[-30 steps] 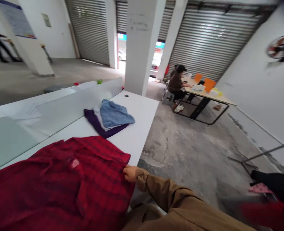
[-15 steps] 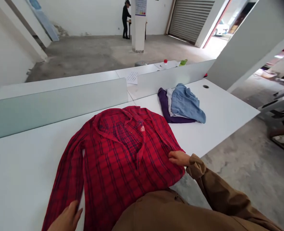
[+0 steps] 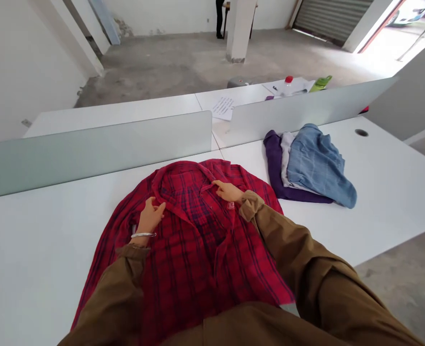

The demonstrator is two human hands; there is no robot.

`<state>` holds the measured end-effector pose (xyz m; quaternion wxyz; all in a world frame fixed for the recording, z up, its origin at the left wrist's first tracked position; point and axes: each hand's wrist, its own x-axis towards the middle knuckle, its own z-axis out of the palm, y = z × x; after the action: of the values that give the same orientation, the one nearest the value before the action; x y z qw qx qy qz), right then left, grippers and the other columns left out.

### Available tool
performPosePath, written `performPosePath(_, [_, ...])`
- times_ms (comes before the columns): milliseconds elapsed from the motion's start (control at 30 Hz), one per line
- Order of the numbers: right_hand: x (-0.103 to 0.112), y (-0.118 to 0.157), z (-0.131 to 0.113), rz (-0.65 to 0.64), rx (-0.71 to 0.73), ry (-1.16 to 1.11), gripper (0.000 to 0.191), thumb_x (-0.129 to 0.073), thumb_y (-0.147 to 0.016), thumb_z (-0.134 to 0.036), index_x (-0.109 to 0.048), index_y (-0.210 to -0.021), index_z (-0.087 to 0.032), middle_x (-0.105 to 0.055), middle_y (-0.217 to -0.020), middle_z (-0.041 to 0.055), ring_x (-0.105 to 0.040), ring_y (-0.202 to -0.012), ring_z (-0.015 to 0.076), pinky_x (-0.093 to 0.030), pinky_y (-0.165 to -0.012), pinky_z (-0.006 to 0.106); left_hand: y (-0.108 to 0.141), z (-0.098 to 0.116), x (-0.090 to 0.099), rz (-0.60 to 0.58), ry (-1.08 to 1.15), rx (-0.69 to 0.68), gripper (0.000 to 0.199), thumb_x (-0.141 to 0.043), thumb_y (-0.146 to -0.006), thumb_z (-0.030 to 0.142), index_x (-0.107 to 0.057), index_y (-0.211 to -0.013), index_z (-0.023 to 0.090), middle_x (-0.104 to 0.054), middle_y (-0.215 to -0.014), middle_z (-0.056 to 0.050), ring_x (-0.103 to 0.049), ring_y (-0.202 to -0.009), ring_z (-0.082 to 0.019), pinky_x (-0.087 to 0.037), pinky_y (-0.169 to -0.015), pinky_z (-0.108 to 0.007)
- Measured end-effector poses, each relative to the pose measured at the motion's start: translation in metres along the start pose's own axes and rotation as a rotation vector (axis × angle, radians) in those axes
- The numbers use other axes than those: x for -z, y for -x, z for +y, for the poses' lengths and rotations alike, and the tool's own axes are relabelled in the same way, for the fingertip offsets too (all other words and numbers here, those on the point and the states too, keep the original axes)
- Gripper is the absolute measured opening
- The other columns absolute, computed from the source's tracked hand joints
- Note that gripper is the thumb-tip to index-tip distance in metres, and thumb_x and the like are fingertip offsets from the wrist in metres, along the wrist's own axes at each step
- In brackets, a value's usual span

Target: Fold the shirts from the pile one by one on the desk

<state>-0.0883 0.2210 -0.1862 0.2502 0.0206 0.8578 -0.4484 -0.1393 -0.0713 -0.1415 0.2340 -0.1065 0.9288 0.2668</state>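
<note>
A red and dark-blue plaid shirt point(image 3: 176, 269) lies spread on the white table, its collar away from me and its front partly open at the neck. My left hand point(image 3: 150, 217), with a pale bracelet at the wrist, holds the left edge of the collar between thumb and fingers. On the opposite side, my right hand point(image 3: 230, 191) pinches the collar edge, just above a small pale emblem point(image 3: 231, 205). The left sleeve is partly behind my left forearm. My body covers the lower hem.
Folded clothes, a blue denim garment point(image 3: 315, 161) atop white and purple ones, lie to the right. A frosted divider point(image 3: 100, 151) runs along the table's point(image 3: 28, 250) back. Behind it are a paper point(image 3: 223, 107), a red-capped bottle point(image 3: 288, 85) and a green bottle point(image 3: 320, 83). A person's legs point(image 3: 219, 19) show far back.
Both hands have moved up the shirt to the collar, the left from the sleeve's lower end and the right from the shirt's right side. The view has tilted down and turned left.
</note>
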Motion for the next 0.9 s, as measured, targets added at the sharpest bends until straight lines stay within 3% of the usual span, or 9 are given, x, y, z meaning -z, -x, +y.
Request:
performPosePath(100, [-0.005, -0.032, 0.002, -0.075, -0.146, -0.159, 0.05, -0.044, -0.077, -0.016, -0.036, -0.126, -0.018, -0.061, -0.068, 0.0022, -0.056, -0.055, 0.0103, -0.043, -0.054, 0.019, -0.028, -0.004, -0.011, 0.035, 0.074, 0.042, 0.06, -0.052, -0.07, 0.042, -0.031, -0.12, 0.018, -0.056, -0.068, 0.0, -0.057, -0.05, -0.014, -0.048, -0.048, -0.027])
performPosePath(200, [-0.01, -0.054, 0.002, -0.128, -0.241, -0.372, 0.041, -0.047, -0.077, -0.016, -0.045, -0.118, -0.014, -0.06, -0.064, 0.0033, -0.054, -0.049, 0.0095, -0.045, -0.049, 0.02, -0.044, -0.009, -0.022, 0.094, 0.131, 0.063, 0.057, -0.054, -0.067, 0.036, -0.035, -0.118, 0.018, -0.054, -0.069, 0.001, -0.054, -0.049, -0.012, -0.048, -0.045, -0.027])
performPosePath(367, [0.003, -0.085, -0.02, -0.018, -0.2, -0.727, 0.022, -0.049, -0.079, -0.016, -0.054, -0.1, -0.013, -0.062, -0.08, 0.0062, -0.058, -0.06, 0.0077, -0.048, -0.053, 0.017, -0.055, -0.004, -0.027, 0.172, 0.199, 0.021, 0.03, -0.053, -0.064, 0.026, -0.055, -0.092, 0.015, -0.054, -0.071, 0.0, -0.052, -0.053, -0.01, -0.048, -0.052, -0.026])
performPosePath(533, [0.024, -0.111, -0.046, 0.037, -0.134, -0.897, 0.015, -0.05, -0.08, -0.019, -0.054, -0.093, -0.015, -0.061, -0.076, 0.0037, -0.057, -0.059, 0.006, -0.046, -0.053, 0.016, -0.054, 0.032, -0.019, 0.277, 0.191, -0.176, 0.025, -0.055, -0.063, 0.026, -0.06, -0.086, 0.016, -0.058, -0.072, 0.0, -0.052, -0.065, -0.012, -0.045, -0.067, -0.027])
performPosePath(700, [0.03, -0.12, -0.046, 0.058, -0.126, -0.975, 0.011, -0.051, -0.08, -0.021, -0.053, -0.089, -0.015, -0.059, -0.07, 0.001, -0.056, -0.056, 0.0056, -0.046, -0.052, 0.016, -0.056, 0.067, -0.033, 0.203, 0.128, -0.406, 0.025, -0.05, -0.068, 0.026, -0.06, -0.089, 0.016, -0.061, -0.079, -0.002, -0.053, -0.068, -0.013, -0.044, -0.07, -0.028])
performPosePath(900, [0.028, -0.118, -0.044, 0.085, -0.105, -0.985, 0.012, -0.053, -0.079, -0.025, -0.053, -0.087, -0.016, -0.059, -0.069, 0.0001, -0.056, -0.058, 0.0052, -0.044, -0.051, 0.014, -0.066, 0.062, -0.061, 0.09, 0.008, -0.468, 0.026, -0.049, -0.068, 0.02, -0.059, -0.09, 0.013, -0.061, -0.083, -0.005, -0.053, -0.071, -0.014, -0.043, -0.075, -0.031])
